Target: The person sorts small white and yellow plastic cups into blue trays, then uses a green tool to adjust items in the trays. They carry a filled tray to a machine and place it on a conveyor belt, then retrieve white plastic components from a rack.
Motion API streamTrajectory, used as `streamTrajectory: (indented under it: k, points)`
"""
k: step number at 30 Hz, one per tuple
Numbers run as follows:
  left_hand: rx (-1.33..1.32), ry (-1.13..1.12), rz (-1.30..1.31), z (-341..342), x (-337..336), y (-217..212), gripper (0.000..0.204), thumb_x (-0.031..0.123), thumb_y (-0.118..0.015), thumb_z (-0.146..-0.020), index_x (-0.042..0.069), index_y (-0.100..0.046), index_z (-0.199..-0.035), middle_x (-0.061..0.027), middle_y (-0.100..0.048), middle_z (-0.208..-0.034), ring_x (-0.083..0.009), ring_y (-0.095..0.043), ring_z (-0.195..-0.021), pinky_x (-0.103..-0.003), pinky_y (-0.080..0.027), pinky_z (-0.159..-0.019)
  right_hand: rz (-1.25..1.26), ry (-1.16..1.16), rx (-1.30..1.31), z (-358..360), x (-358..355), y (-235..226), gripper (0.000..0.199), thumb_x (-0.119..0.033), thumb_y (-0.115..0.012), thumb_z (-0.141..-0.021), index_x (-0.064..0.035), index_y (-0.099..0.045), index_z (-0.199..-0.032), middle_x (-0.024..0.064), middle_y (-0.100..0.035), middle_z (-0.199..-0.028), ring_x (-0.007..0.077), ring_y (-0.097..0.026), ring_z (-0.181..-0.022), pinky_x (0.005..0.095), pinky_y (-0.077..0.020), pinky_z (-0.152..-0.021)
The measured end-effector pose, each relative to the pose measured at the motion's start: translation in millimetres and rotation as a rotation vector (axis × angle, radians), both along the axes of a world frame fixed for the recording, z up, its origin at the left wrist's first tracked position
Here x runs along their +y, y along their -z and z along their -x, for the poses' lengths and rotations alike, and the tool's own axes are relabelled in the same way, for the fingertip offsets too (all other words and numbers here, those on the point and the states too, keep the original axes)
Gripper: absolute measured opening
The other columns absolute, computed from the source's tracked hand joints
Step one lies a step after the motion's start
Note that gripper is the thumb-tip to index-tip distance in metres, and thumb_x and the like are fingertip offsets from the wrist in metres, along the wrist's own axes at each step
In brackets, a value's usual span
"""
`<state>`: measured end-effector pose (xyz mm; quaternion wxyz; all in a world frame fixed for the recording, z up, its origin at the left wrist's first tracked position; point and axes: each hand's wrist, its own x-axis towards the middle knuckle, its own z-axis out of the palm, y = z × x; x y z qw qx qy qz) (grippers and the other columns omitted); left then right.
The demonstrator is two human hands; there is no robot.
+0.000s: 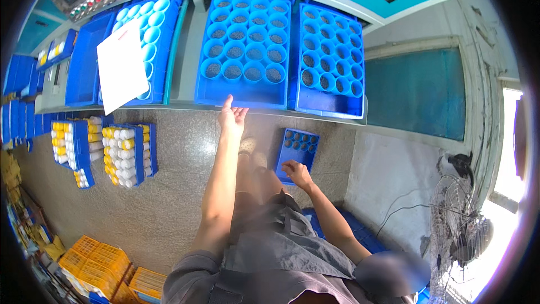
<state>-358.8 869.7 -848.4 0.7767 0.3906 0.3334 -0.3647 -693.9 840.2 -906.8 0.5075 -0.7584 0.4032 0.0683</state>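
Note:
My left hand (232, 117) is at the front edge of the middle blue tray (242, 97). Its palm faces up, its fingers are apart, and one digit reaches the tray's rim. Rows of light-blue round cups (233, 70) stand in that tray, holding dark grey granular pieces too small to name. My right hand (298, 174) hovers at waist height with loosely bent fingers, and no object shows in it. Beyond it in this view, a smaller blue tray (285, 160) with several round cups rests on the floor.
Another blue tray (332, 103) of filled cups sits right of the middle one. White paper (123, 66) covers part of a left tray. Crates of white-and-yellow bottles (120, 155) stand on the floor. Orange crates (101, 264) are lower left; a fan (458, 225) stands right.

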Motion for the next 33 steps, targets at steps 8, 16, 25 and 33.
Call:
streamTrajectory:
  k: [8,16,25,33]
  points:
    - [-0.055,0.189,-0.113,26,49,-44,0.05,0.032,-0.076,-0.082,0.007,-0.054,-0.118,-0.0084,-0.063,-0.106,-0.0233,-0.061,-0.096,-0.041,-0.051,-0.091,0.323,0.008,-0.034,-20,-51,-60,0.026,-0.023,-0.056,-0.096,-0.0003,-0.066,-0.089,0.0209,-0.067,-0.079,0.0335,-0.068,-0.073,0.0409,-0.0517,-0.066]
    - [0.09,0.077,-0.363,153,186,-36,0.035,0.013,-0.066,-0.076,0.007,-0.056,-0.109,-0.0056,-0.064,-0.099,-0.0211,-0.062,-0.089,-0.037,-0.053,-0.076,0.16,0.179,-0.266,-137,-79,-100,0.056,-0.04,-0.055,-0.097,0.0052,-0.052,-0.129,0.0251,-0.062,-0.118,0.0345,-0.059,-0.113,0.0397,-0.0453,-0.095]
    - [0.006,-0.037,-0.43,254,287,-69,0.041,0.005,-0.062,-0.072,0.004,-0.054,-0.113,-0.0067,-0.061,-0.102,-0.0219,-0.06,-0.091,-0.037,-0.05,-0.078,-0.31,0.223,0.075,-116,-33,-104,0.043,-0.031,-0.065,-0.088,0.0052,-0.063,-0.112,0.0108,-0.068,-0.099,0.0183,-0.062,-0.088,0.0336,-0.0492,-0.079]
    - [0.254,0.04,-0.617,282,375,-3,0.046,0.003,-0.06,-0.071,0.001,-0.054,-0.117,-0.0077,-0.06,-0.1,-0.0216,-0.06,-0.086,-0.034,-0.05,-0.074,-0.116,0.052,0.381,-79,55,40,0.036,-0.012,-0.065,-0.081,0.0055,-0.063,-0.113,0.0129,-0.068,-0.1,0.0222,-0.064,-0.089,0.0382,-0.0506,-0.079]
